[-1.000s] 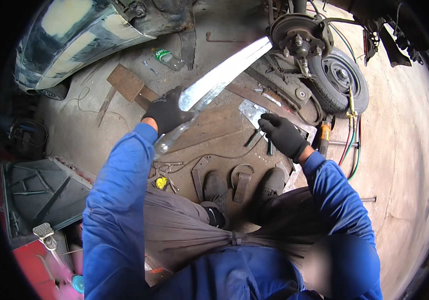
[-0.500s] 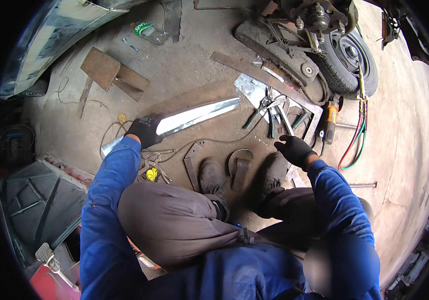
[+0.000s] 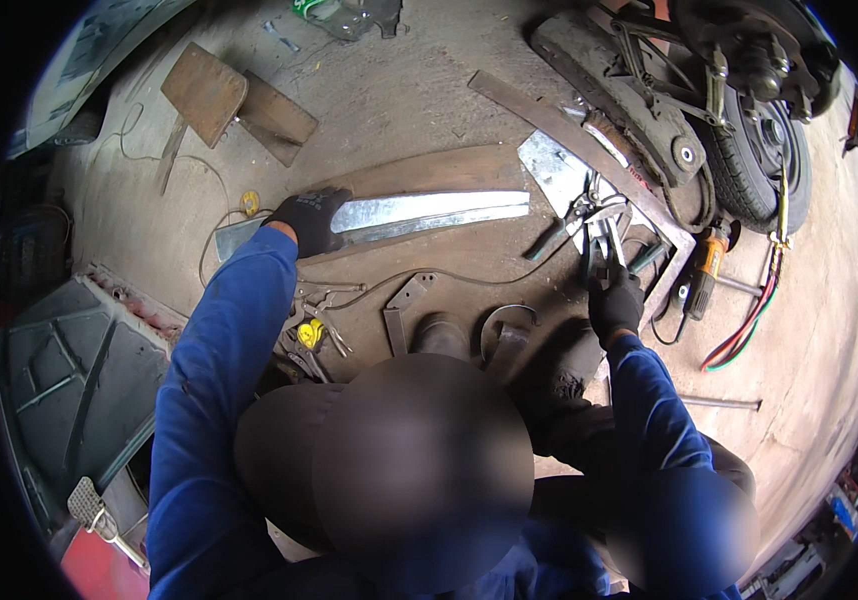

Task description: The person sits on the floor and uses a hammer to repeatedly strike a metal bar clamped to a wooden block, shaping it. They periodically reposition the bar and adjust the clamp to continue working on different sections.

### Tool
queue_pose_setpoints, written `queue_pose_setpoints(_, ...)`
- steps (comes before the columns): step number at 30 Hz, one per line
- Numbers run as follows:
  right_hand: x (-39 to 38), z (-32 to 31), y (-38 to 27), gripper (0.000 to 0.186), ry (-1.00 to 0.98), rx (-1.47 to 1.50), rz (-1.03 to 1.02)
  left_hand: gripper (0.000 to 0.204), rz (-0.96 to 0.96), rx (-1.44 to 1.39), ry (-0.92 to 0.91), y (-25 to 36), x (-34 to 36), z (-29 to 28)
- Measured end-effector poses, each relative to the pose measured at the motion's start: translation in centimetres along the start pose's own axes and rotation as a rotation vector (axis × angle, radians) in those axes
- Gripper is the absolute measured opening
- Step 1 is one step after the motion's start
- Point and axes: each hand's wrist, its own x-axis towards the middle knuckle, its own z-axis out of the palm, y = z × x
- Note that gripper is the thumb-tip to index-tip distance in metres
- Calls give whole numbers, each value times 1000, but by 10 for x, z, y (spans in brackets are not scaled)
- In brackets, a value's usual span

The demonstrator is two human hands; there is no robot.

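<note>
A long, shiny sheet-metal strip lies slantwise over a brown, curved metal piece on the floor. My left hand, in a dark glove, is closed over the strip toward its left end. To the right, my gloved right hand has its fingers closed at the handle ends of pliers. Those pliers lie among other hand tools, including one with a dark green handle, on a flat galvanized sheet. The fingertips of the right hand are partly hidden.
An orange angle grinder lies right of the tools, near a wheel and coloured hoses. Brown bent metal sits far left. A yellow tape measure and clamps lie near my knees. A cable crosses the floor.
My right hand has gone from open beside the tools to closed on the pliers' handles. My left hand stays on the strip. The view has shifted, and my knee now blurs the lower middle.
</note>
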Motion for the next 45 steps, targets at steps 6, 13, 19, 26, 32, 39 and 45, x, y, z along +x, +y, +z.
queue_pose_setpoints(6, 13, 17, 4, 58, 213, -69, 64, 87, -22, 65, 142, 3, 1, 11)
queue_pose_setpoints(13, 39, 21, 29, 66, 72, -75, 25, 66, -22, 135, 428, 6, 12, 43)
queue_pose_setpoints(19, 10, 10, -34, 86, 309, -51, -283, 68, -75, 155, 318, 18, 1, 42)
queue_pose_setpoints(26, -31, -52, -151, 117, -116, 114, -829, 64, 143, 175, 483, 18, -71, 12)
queue_pose_setpoints(32, -78, -129, -163, 50, -213, 102, -866, 71, 331, 213, 822, -16, -133, -26)
queue_pose_setpoints(39, -89, -243, -97, 40, -254, 225, -611, 71, -166, -1137, 1699, -109, -139, -59)
queue_pose_setpoints(45, -108, -283, -33, 40, -421, 448, -120, 65, -560, -2017, 905, -176, -25, -60)
